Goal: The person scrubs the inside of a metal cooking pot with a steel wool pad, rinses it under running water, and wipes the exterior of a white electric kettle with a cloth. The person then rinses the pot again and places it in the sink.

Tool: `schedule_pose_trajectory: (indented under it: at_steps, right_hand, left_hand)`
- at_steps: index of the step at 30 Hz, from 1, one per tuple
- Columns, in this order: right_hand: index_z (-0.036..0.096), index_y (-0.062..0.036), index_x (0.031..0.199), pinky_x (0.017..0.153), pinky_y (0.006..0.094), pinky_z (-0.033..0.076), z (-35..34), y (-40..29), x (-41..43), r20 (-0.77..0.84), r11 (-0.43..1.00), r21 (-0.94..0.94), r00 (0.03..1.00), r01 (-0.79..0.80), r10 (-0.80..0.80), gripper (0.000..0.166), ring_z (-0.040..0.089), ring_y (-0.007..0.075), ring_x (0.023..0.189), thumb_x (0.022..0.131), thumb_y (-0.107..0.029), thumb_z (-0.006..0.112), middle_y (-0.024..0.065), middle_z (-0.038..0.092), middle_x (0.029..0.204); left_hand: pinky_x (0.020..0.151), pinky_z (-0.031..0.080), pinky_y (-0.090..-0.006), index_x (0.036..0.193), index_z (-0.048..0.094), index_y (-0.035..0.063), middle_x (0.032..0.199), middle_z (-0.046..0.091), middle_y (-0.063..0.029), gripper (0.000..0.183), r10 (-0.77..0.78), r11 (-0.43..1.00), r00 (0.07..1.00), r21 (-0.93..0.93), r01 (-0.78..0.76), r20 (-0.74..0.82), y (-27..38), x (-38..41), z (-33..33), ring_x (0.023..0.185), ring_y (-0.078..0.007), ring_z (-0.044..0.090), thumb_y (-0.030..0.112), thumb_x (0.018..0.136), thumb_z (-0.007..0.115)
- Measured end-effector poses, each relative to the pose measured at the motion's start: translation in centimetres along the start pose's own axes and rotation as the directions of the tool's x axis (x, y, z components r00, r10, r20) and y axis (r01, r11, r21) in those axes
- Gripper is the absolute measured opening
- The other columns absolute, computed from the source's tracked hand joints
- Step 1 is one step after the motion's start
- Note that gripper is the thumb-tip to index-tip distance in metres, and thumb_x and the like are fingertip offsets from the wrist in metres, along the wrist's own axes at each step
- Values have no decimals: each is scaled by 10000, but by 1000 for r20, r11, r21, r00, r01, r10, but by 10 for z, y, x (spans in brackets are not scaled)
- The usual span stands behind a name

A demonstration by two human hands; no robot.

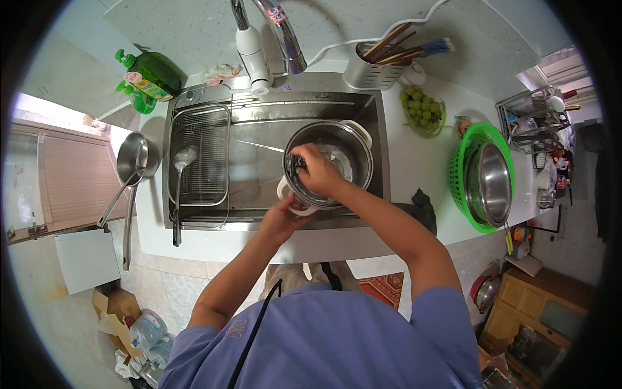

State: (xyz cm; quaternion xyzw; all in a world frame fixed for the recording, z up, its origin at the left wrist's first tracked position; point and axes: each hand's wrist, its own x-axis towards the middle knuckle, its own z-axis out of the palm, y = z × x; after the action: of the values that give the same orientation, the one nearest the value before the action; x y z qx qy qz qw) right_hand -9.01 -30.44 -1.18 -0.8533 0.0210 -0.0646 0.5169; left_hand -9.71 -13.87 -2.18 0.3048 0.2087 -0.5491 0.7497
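Observation:
A two-handled stainless steel pot [357, 182] sits tilted in the right part of the sink [257, 170], with some water in its bottom. My left hand [284, 219] grips the pot by its near cream-coloured handle. Inside the pot, my right hand [316, 170] presses a dark scouring pad [295, 165] to the left part of the inner wall. My right palm and fingers hide part of the pad. The other cream handle [358, 132] stands out at the pot's far right.
At the sink's left hangs a wire basket [200, 194] with a ladle [180, 194] across it. A saucepan [133, 158] stands farther left. Grapes [422, 111], a dark cloth [425, 214] and a green colander [457, 180] holding metal bowls lie right. The faucet [286, 44] overhangs the back.

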Motion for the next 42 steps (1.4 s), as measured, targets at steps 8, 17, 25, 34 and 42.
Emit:
schedule_pose_trajectory:
  at_steps: [8, 17, 25, 34, 42]
  right_hand:
    - [579, -131, 779, 725, 341, 372, -39, -9, 61, 67, 535, -801, 929, 268, -364, 124, 447, 229, 899, 680, -124, 504, 56, 491, 961]
    - [603, -88, 819, 661, 359, 458, -43, 31, 8, 232, 336, -928, 956, 161, 183, 159, 538, 260, 828, 692, -150, 529, 83, 522, 879]
    - [507, -149, 1084, 786, 383, 450, -22, 21, 20, 526, 724, -689, 707, 30, 472, 446, 516, 333, 984, 646, -107, 582, 161, 414, 1214]
    - [506, -116, 1072, 737, 321, 431, -58, 21, 1, 605, 979, -188, 776, -80, 180, 420, 540, 212, 883, 666, -118, 614, 93, 554, 987]
    - [500, -58, 1045, 605, 203, 411, -164, -47, 30, 87, 804, 576, 989, -146, 117, 312, 484, 72, 690, 740, -71, 561, 6, 526, 819]
  left_hand:
    - [850, 431, -427, 1054, 486, 81, 1042, 513, -58, 266, 109, 994, 991, 21, -108, -83, 7, -7, 11, 1017, -238, 493, 245, 845, 491]
    - [885, 419, -440, 1056, 455, 29, 946, 528, -78, 314, 177, 981, 981, 97, -170, -79, 20, -3, 7, 994, -254, 498, 255, 843, 496]
    - [883, 402, -467, 1013, 467, 48, 755, 491, -31, 254, 163, 986, 982, 35, -160, -93, 13, 0, 8, 901, -208, 514, 242, 851, 481]
    - [901, 395, -426, 945, 487, 61, 905, 524, -48, 221, 209, 976, 977, 65, -206, -45, 13, -6, -4, 981, -202, 491, 260, 847, 485]
    - [597, 395, -256, 603, 468, 116, 819, 549, -7, 298, 331, 929, 934, 220, -298, -132, 37, -33, -14, 768, -142, 511, 306, 828, 518]
